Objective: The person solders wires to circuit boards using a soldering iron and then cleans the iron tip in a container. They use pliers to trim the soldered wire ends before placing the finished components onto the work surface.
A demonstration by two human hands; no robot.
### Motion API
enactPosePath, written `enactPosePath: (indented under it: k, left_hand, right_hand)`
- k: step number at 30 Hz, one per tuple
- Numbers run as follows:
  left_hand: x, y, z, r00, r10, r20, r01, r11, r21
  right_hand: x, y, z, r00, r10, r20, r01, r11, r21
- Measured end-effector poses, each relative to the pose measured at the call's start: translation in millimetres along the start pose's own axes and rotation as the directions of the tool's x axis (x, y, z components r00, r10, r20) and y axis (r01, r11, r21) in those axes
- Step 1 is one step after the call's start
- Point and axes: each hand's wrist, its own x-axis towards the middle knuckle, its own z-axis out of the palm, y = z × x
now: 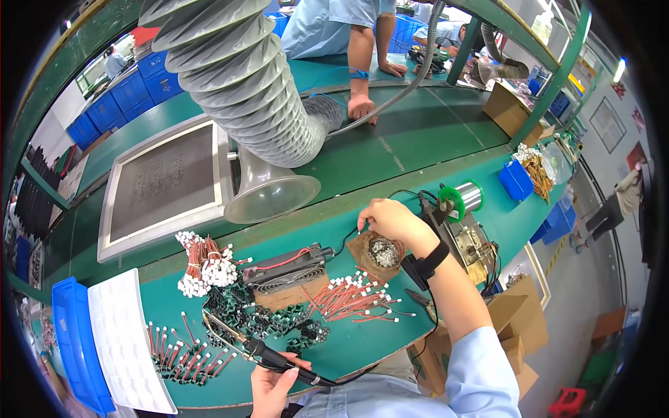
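Note:
A soldering iron point(279, 360) with a black handle and a thin metal tube along its front lies in my left hand point(273, 390), near the bench edge. Its front end points up and left toward a heap of small dark green parts point(268, 322). My right hand point(396, 221) is above a round tin point(383, 252) of silvery scraps, its fingers curled down. A black cable point(343, 245) passes by those fingertips; whether they grip it is hidden. Red-and-white wires with white connectors point(359, 296) lie spread between my hands.
A small fan point(287, 269) stands behind the parts, beside bundled connector wires point(209, 268). At left are a white tray point(129, 341) and a blue bin point(77, 341). A solder spool point(463, 200) stands right. The fume hood point(272, 195) hangs beyond; a co-worker's hand point(362, 108) rests across.

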Motion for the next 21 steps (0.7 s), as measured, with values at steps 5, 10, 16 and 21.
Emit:
enactPosePath:
  k: [5,10,16,21]
  left_hand:
    - [-4,-7,2,0.998,0.056,-0.020,-0.055,0.997,0.046]
    - [-11,-9,7,0.992,0.103,-0.075,-0.099,0.994,0.054]
    - [-16,-13,18,0.995,0.097,-0.032,-0.095,0.994,0.061]
    - [-17,-23,16,0.991,0.131,-0.018,-0.131,0.991,0.032]
  right_hand:
    - [8,-1,0,0.993,0.062,0.102,-0.052,0.994,-0.099]
    - [19,-10,-6,0.965,0.131,0.226,-0.117,0.990,-0.074]
    - [14,13,0,0.968,0.145,0.206,-0.149,0.989,0.005]
    - [-43,-25,-36,0.979,0.117,-0.169,-0.089,0.982,0.165]
